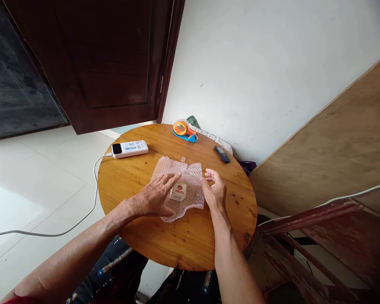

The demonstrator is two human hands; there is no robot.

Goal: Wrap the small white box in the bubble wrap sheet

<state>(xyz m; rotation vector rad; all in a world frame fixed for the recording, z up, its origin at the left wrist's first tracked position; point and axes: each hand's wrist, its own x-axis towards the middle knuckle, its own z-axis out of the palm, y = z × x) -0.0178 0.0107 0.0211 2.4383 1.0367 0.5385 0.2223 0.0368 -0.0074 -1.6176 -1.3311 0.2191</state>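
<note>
Left grip [161, 195] spread unclenched beside the small box [178, 192]; right grip [210, 180] curled loosely, empty, by the bubble wrap [194, 175]. Keeping the box centred seemed wise.

This looks like a room in a home. A small round wooden table [183, 242], its varnished top full of knots, stands close to a plain white wall [256, 71] with a few scuff marks. At the far left is a dark red-brown panelled door [114, 63] of a household kind, and large pale tiles [50, 185] cover the floor at left. On the right, a wooden board [342, 147] covers the lower wall, and nearer stands old wooden furniture [342, 230] with chipped red paint.
</note>
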